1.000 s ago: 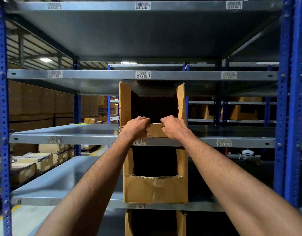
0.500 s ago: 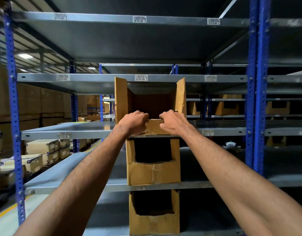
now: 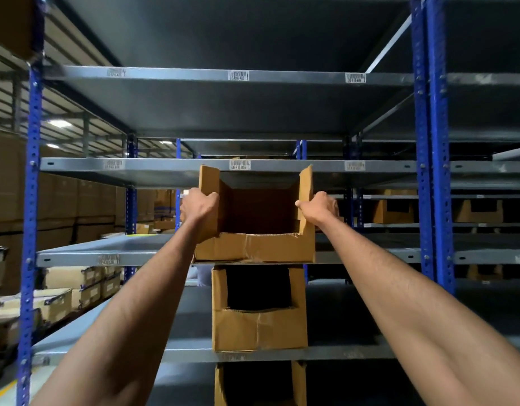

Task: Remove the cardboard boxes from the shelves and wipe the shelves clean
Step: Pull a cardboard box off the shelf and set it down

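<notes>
An open-fronted cardboard box (image 3: 254,247) sticks out past the front edge of the grey metal shelf (image 3: 106,253) at chest height. My left hand (image 3: 198,205) grips its left side wall and my right hand (image 3: 318,208) grips its right side wall. Its inside looks empty. A second cardboard box (image 3: 258,329) of the same kind stands on the shelf below, and a third box (image 3: 220,388) shows under that one, cut off by the frame's bottom edge.
Blue uprights (image 3: 431,171) frame the bay on both sides. Grey shelves (image 3: 194,165) run above with barcode labels. Stacked cartons (image 3: 62,297) fill the aisle at left; more cut boxes (image 3: 393,210) sit on racks behind at right.
Both hands left the box's low front lip and now hold its side walls. The box has come forward, overhanging the shelf edge. The camera has tilted upward.
</notes>
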The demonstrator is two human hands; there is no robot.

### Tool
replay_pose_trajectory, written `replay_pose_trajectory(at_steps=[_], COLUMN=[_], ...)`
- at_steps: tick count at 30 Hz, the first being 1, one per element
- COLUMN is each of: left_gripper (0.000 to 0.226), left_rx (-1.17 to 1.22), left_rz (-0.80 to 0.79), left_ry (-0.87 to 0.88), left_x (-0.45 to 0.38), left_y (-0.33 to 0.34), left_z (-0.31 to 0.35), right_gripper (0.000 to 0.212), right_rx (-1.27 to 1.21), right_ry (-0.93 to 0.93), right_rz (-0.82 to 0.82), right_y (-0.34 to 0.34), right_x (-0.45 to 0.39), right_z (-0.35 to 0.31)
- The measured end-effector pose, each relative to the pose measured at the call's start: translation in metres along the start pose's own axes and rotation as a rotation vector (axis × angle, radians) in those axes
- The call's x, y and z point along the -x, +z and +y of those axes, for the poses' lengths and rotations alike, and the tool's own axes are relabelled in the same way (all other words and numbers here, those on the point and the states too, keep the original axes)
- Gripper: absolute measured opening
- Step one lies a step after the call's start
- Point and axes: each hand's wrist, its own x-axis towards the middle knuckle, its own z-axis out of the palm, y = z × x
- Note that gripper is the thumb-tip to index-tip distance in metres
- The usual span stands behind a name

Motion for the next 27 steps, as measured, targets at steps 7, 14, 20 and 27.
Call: replay_pose_trajectory(at_steps=[7,14,20,27], left_gripper=[0.028,0.02,0.019,0.013], left_rx=[-0.143,-0.197,-0.184,-0.171], left_rz=[-0.059,0.07,0.1,0.151], left_ry=[0.058,0.221,0.253,0.215], left_x=[0.014,0.066,0.127,0.215], left_y=[-0.011,-0.052,-0.126,-0.252], left_z=[0.002,0.006,0.022,-0.002], right_gripper=[0.018,0.013,0.013,0.019], right_rx=[0.104,0.107,0.048,0.03], right_ry=[-0.17,-0.206,-0.227,-0.279], right_rz=[0.044,0.04,0.079,0.097], right_y=[0.001,-0.054,-0.106,-0.146], right_x=[-0.002,0.042,0.114,0.248], right_z=[0.006,0.009,-0.015,-0.054])
